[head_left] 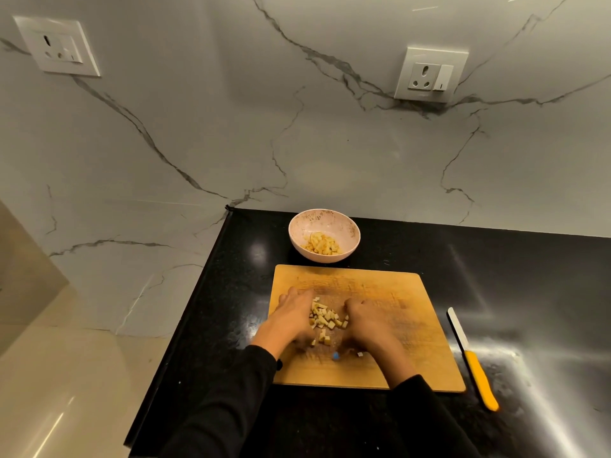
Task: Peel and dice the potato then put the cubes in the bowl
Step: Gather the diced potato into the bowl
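Diced potato cubes (325,317) heaped on cutting board (396,325), flanked by both hands.
Left hand (292,314) and right hand (368,320) cup the heap, fingers curved against it. Bowl (299,233) behind board holds cubes; knife (472,358) lies right on countertop (529,276).

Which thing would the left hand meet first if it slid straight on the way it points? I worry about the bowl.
Probably only bare cutting board first; the left hand points away toward the bowl beyond the board's far edge, though depth is unclear.
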